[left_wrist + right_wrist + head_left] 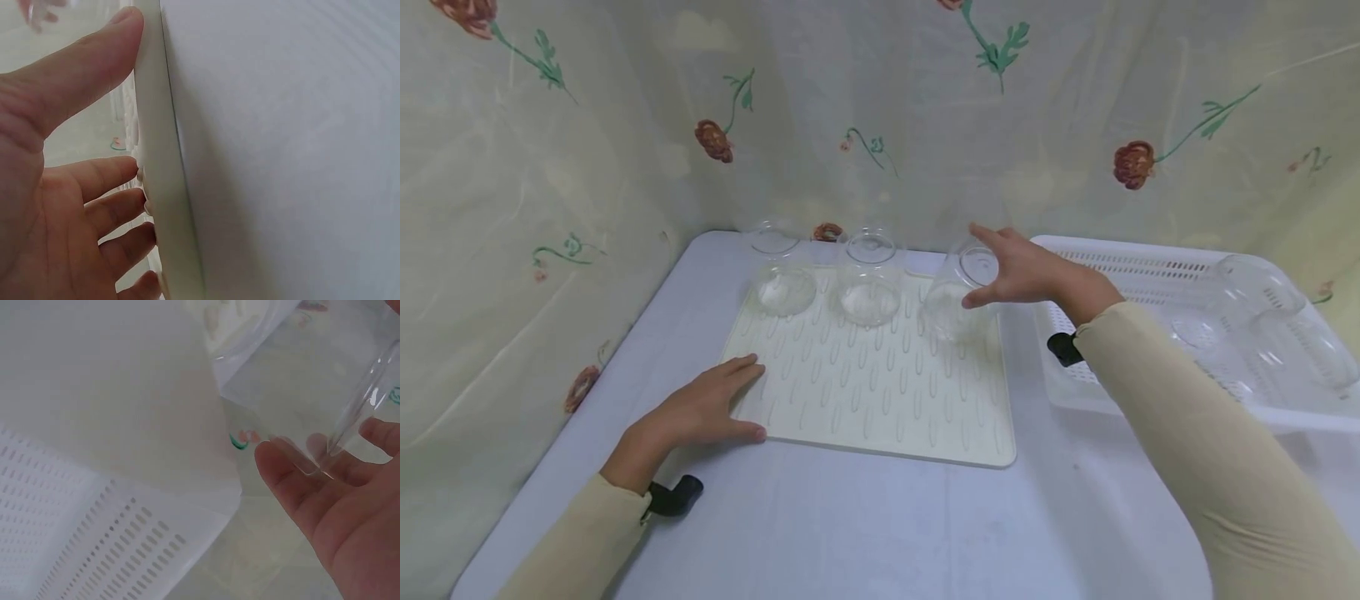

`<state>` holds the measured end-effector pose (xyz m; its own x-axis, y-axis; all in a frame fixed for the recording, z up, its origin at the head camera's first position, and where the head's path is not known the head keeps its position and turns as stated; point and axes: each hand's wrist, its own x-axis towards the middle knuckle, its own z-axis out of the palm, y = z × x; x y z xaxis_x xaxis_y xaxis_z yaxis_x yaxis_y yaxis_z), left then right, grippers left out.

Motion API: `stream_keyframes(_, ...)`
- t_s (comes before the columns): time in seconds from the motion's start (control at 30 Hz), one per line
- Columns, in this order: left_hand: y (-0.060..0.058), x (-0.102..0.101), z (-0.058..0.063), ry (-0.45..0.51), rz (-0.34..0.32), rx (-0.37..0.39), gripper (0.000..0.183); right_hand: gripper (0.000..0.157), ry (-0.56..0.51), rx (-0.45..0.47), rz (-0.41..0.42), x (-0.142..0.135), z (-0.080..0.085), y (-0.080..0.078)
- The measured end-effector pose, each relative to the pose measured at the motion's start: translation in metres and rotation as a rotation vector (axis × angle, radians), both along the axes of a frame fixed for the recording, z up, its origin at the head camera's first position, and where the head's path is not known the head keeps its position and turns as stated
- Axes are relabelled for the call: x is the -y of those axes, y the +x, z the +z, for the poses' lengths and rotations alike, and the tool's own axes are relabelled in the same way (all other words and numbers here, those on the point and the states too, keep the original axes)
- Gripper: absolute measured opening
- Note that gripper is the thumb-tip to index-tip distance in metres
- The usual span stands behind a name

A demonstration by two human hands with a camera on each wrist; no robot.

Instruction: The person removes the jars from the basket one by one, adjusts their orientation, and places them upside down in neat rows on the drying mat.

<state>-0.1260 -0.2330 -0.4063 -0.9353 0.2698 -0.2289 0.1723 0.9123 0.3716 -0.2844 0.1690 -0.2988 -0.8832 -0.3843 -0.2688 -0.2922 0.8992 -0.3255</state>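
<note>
A cream ridged drying mat lies on the table. Along its back part stand clear drinking glasses in a row: a left glass, a middle glass and a right glass. My right hand holds the right glass near its top, thumb on the near side and fingers on the far side. In the right wrist view, fingers show against the end of this glass. My left hand rests at the mat's front left corner, fingers extended, with thumb and fingertips touching its edge.
At the right stands a white perforated plastic basket, with more clear glasses lying in it. A flower-print curtain hangs behind the table and along its left side. My right forearm passes in front of the basket.
</note>
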Motion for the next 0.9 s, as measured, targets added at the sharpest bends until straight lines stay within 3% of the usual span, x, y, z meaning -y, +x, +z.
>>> stream_keyframes(0.6,0.001,0.001,-0.003,0.016,-0.002,-0.001,0.092,0.113,0.026,0.03,-0.017,0.009,-0.005,-0.011)
stream_keyframes(0.9,0.002,0.001,-0.001,0.02,0.005,0.005,0.092,0.107,0.034,0.028,-0.037,0.018,-0.004,-0.014)
